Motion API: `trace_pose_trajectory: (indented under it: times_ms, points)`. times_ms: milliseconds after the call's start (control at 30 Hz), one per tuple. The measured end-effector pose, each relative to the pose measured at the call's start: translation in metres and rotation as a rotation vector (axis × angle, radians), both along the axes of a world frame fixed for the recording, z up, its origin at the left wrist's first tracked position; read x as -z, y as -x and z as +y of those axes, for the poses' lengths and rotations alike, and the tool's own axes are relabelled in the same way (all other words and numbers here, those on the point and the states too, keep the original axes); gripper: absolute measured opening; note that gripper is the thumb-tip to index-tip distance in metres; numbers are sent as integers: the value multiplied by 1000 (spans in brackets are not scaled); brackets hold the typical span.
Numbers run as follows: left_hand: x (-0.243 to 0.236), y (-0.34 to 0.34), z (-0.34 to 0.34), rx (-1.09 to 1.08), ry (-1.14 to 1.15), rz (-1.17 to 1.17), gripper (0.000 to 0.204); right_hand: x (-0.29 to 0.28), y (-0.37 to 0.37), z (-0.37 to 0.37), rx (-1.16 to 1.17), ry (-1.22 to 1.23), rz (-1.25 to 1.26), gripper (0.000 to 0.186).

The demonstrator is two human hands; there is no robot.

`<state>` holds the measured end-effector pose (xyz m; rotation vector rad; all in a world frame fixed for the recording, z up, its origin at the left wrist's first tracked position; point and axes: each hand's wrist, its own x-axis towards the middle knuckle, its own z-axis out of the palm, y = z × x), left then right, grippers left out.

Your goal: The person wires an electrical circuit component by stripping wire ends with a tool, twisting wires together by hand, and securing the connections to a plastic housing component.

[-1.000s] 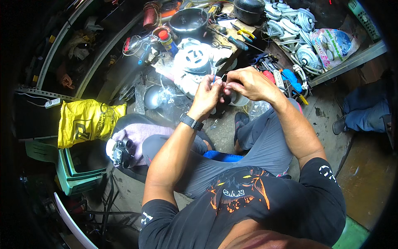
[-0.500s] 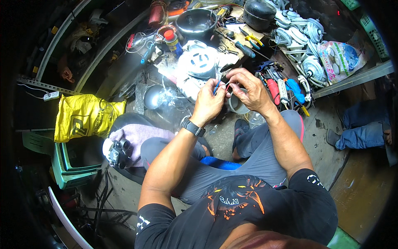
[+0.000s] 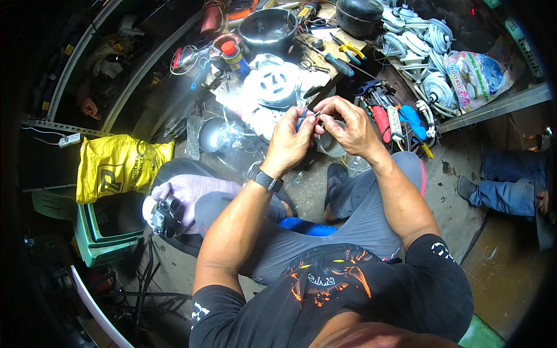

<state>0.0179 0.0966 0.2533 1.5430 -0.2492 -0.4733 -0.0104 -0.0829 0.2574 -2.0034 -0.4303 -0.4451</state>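
My left hand (image 3: 288,141) and my right hand (image 3: 353,131) meet in front of the workbench, both closed in a pinch. A thin blue wire (image 3: 301,119) stands out between the left thumb and fingers. Between the two hands shows a short bit of red wire (image 3: 317,118), with the right fingertips pinching at it. The wires' far ends are hidden by my fingers. Just beyond the hands lies a round white slotted housing (image 3: 275,82), brightly lit, on the bench. Under the right hand is a round pale ring-shaped part (image 3: 332,146), partly covered.
At the back stand a black pot (image 3: 268,32) and a red-capped spray can (image 3: 235,58). Yellow pliers (image 3: 350,51), a screwdriver (image 3: 339,65) and several white fan parts (image 3: 415,46) lie to the right. A yellow sack (image 3: 123,165) is at left; another person's jeans (image 3: 510,180) show at right.
The view has shifted slightly. My right fingers have curled in closer to the left hand's fingertips at the wires. Both hands keep nearly the same place.
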Motion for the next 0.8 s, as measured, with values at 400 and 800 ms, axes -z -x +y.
trace_pose_trajectory:
  times_ms: [400, 800]
  points:
    - [2, 2, 4, 11, -85, -215, 22, -6, 3, -4, -25, -102, 224, 12]
    - [1, 4, 5, -111, -199, -221, 18, 2, 2, -4, -146, -453, 505, 13]
